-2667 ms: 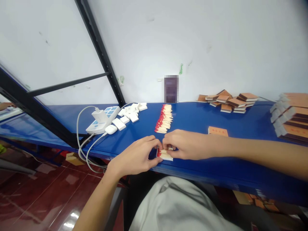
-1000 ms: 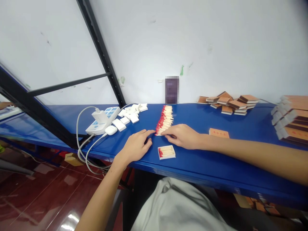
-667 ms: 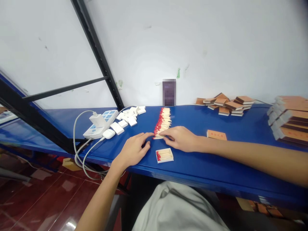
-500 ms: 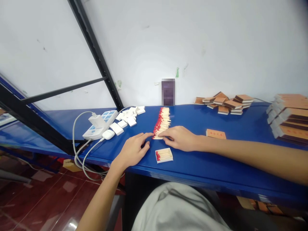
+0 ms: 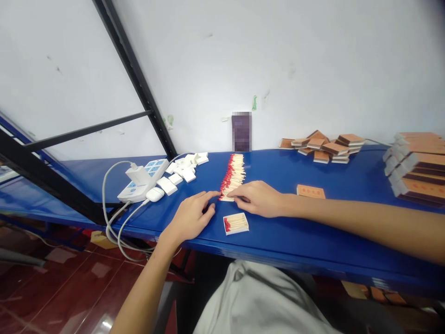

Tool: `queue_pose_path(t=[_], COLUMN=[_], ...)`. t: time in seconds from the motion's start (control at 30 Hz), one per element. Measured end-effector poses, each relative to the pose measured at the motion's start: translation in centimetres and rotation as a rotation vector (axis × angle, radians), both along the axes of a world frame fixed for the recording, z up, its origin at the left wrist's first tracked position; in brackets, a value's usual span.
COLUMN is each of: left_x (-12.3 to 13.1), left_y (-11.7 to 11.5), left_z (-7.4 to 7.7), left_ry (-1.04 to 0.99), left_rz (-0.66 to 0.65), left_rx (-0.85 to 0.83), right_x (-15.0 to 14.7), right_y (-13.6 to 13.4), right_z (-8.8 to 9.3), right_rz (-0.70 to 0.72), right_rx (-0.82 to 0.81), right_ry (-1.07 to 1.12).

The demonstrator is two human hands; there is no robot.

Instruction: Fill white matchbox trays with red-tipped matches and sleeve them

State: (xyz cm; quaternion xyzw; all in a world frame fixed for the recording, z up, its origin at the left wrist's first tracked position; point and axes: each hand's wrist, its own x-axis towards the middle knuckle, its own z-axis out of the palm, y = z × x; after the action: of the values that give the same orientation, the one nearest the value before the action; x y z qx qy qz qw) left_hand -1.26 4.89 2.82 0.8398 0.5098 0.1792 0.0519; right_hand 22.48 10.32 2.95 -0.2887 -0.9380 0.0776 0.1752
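A long row of red-tipped matches (image 5: 238, 169) lies on the blue table, running from the wall towards me. My left hand (image 5: 194, 215) rests at the near left end of the row, index finger stretched to the red heads and thumb held apart. From the right, my right hand (image 5: 259, 198) reaches over the wooden ends of the nearest matches, its index fingertip on them and the thumb lower; part of the row is hidden under the fingers. Just in front of both hands sits a white matchbox tray (image 5: 247, 229) holding several matches, heads to the left.
White matchbox trays (image 5: 167, 186) lie in a heap at left, beside a power strip (image 5: 158, 169) with cables and a white charger case (image 5: 155, 194). Orange matchbox sleeves (image 5: 310, 191) and a pile of matchboxes (image 5: 335, 148) are at right, with stacked packs (image 5: 422, 188) further over. A black metal frame (image 5: 134, 69) stands left.
The view has shifted slightly. Both hands stay at the near end of the match row in almost the same pose, and the filled tray has not moved on the table.
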Motion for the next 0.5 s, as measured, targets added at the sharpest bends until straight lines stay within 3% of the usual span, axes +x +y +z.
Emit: queue_pose_path(t=[0.5], left_x=[-0.04], left_y=[0.01], left_z=[0.01], left_ry=[-0.015], left_rz=[-0.019], left_rx=[0.001], right_x=[0.22], right_y=[0.44], right_z=[-0.17], right_rz=[0.076], right_rx=[0.009], right_ry=[-0.023])
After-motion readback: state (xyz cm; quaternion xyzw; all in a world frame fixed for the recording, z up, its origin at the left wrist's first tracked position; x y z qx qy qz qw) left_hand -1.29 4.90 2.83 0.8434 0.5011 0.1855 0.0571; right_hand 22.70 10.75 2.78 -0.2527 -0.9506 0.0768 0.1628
